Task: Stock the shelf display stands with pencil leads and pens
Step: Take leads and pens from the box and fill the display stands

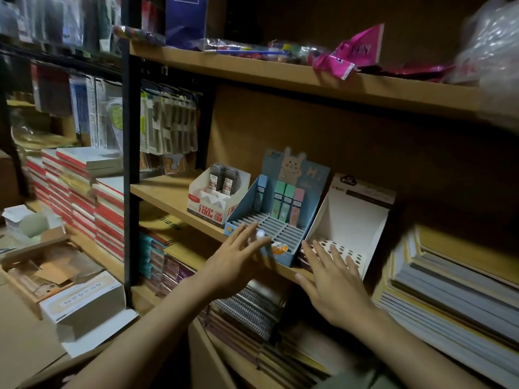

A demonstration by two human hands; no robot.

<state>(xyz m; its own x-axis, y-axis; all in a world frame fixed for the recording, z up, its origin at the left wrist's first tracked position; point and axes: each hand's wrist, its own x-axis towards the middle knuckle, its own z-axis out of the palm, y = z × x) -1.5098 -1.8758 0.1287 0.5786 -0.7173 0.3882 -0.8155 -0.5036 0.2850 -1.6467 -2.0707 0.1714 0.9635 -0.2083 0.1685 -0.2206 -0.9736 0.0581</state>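
Three display stands sit side by side on the middle wooden shelf [168,192]. The white stand [207,209] on the left holds two grey pencil lead cases [223,179]. The blue stand [280,234] with a rabbit card has a slotted tray and several pastel lead cases [283,202] at its back. On the right, the white stand [351,220] with a hole-punched base is empty. My left hand [236,259] reaches with straight fingers to the blue stand's front edge. My right hand [334,282] is spread flat in front of the holed base. Neither hand holds anything.
Stacked notebooks [106,209] fill the left shelving, and paper stacks [449,290] lie at the right. Spiral notebooks [247,310] sit on the shelf below the stands. Open cardboard boxes [81,301] stand at lower left. Pink packets [354,51] and plastic bags lie on the upper shelf.
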